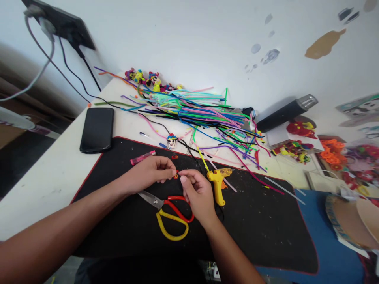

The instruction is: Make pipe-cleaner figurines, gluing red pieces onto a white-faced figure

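Head view: a small red and yellow piece (176, 176) sits between the fingertips of both hands, just over the black mat (260, 221). The left hand (158, 170) pinches at one side of it, thumb and finger close together, and the right hand (197, 189) pinches at the other side. It looks very light, soft and bendy, so a hard squeeze could squash it. The thin edges seem the best place to hold it. The scissors (160, 204) lie below the hands, and the yellow glue gun (218, 185) is near the right hand
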